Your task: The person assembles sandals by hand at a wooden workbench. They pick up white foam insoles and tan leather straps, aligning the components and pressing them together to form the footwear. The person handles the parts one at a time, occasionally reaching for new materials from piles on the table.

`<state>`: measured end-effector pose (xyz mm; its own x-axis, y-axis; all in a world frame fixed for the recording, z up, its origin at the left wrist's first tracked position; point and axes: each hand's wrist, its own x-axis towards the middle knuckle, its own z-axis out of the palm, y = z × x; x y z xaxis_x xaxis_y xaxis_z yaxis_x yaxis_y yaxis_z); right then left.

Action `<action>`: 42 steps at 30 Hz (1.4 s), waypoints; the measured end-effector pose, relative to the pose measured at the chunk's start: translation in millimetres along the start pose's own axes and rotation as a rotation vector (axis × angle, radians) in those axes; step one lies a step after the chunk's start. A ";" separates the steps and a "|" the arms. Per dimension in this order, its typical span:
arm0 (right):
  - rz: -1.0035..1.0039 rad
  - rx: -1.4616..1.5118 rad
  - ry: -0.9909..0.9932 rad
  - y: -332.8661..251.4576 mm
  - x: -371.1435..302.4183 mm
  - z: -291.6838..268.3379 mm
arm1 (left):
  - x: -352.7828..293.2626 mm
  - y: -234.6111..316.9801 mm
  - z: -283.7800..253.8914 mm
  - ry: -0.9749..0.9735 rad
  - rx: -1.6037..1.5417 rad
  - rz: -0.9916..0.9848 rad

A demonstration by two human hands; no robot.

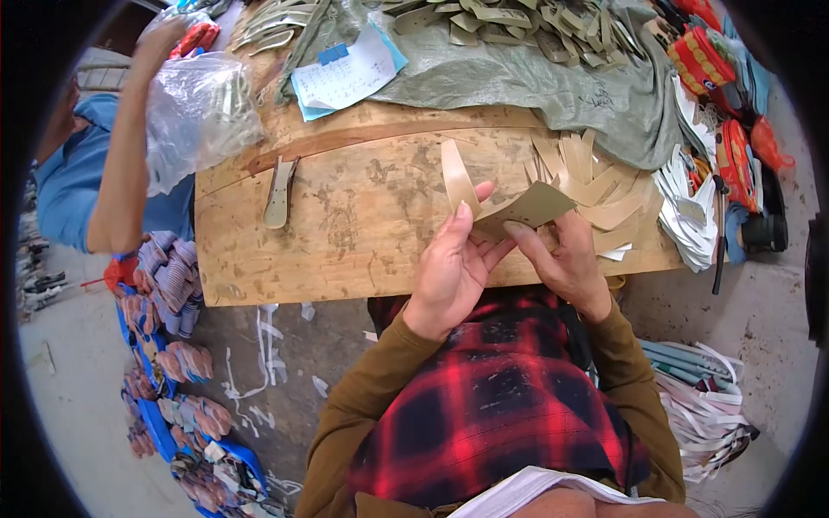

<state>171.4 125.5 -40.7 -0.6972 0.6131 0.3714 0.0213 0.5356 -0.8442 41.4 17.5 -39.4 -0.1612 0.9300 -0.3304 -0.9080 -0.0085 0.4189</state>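
My left hand (447, 276) is closed on a curved beige strap (458, 177), its thumb pressed along the lower end while the free end points up. My right hand (570, 263) pinches a wider olive-beige flat piece (537, 207) with small dark marks or holes, thumb on the near side. The piece and the strap meet between my hands, and the left fingertips lie behind the piece. Whether the two are joined cannot be made out. Right of my hands, loose beige straps (613, 194) lie heaped on the wooden table (345, 250).
A folded strap piece (278, 194) lies on the table's left. Behind, a green woven sack (449, 82) bears a pile of olive pieces (561, 26) and a clipped paper (345, 78). A co-worker's arm (129, 155) is at left beside a clear plastic bag (203, 112). White strips (686, 207) hang at right.
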 end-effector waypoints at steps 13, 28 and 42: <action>-0.311 -0.134 0.006 -3.2 0.5 -0.4 | 9.3 30.4 -9.5 -0.015 0.589 0.178; -0.325 -0.471 -0.041 -11.6 -12.7 -3.4 | -18.2 31.7 28.4 0.115 1.592 0.735; -0.261 -0.427 -0.006 -3.5 -10.9 7.9 | -23.7 25.0 19.2 0.269 1.597 0.728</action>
<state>173.3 112.3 -44.9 -0.7228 0.4242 0.5456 0.1362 0.8614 -0.4893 30.0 2.3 -4.8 -0.5231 0.8199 0.2327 0.5672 0.1312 0.8130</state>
